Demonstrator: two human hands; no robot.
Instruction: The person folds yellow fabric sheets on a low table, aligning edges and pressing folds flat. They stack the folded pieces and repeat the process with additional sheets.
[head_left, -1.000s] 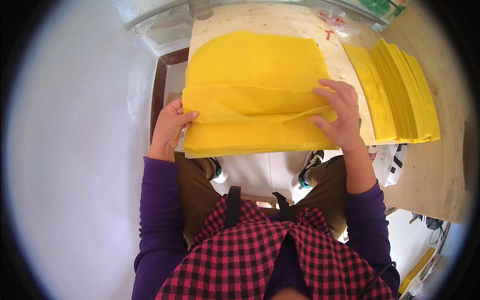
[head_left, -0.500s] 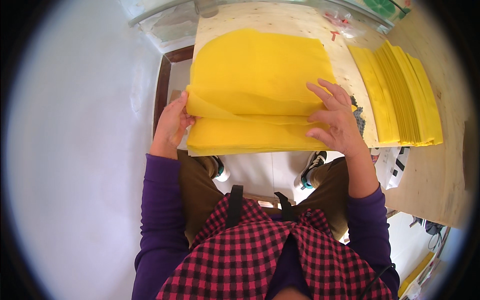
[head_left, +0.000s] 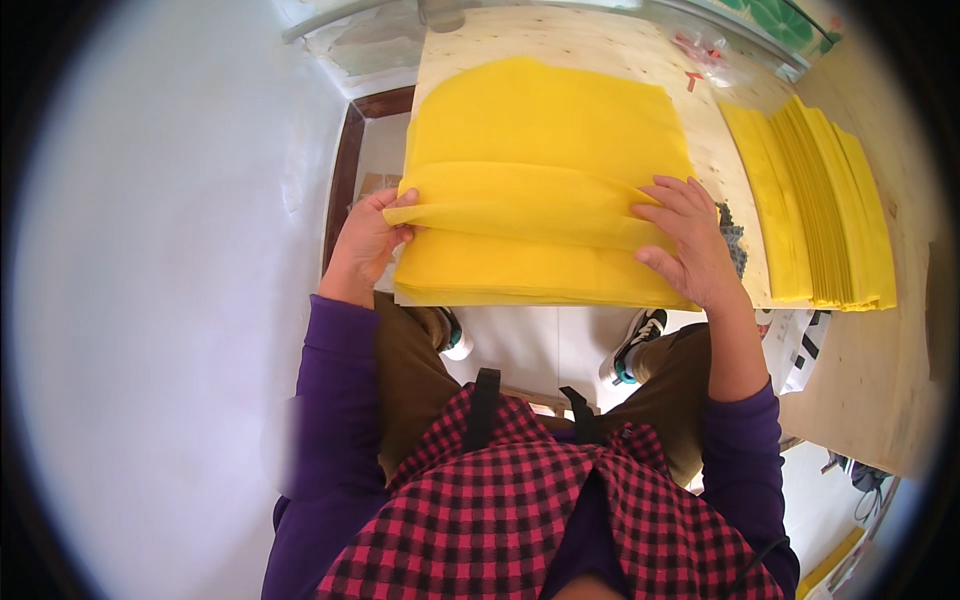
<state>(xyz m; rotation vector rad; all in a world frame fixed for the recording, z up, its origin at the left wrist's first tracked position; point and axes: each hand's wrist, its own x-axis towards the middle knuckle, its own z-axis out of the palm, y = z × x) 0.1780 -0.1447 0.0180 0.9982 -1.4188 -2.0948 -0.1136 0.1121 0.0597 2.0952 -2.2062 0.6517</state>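
A stack of thin yellow fabric sheets (head_left: 550, 115) lies on the wooden table in front of me. Across its near part the top sheet is raised into a loose fold (head_left: 520, 190). At the left end of this fold, my left hand (head_left: 372, 243) pinches the yellow fabric between thumb and fingers. My right hand (head_left: 692, 242) rests at the fold's right end, its fingers stretched out and its thumb apart. Its fingertips touch the fabric, but I see no grip on it.
To the right stands a pile of folded yellow fabric (head_left: 815, 200). Clear plastic wrap with red bits (head_left: 712, 60) lies at the far right of the pale wooden table (head_left: 480, 38). Something grey and textured (head_left: 733, 240) sits beside my right hand. A white wall (head_left: 180, 280) rises at left.
The fold in the top sheet has grown broader and stands out more. My left hand has shifted its pinch on the edge; my right hand has come down onto the fabric.
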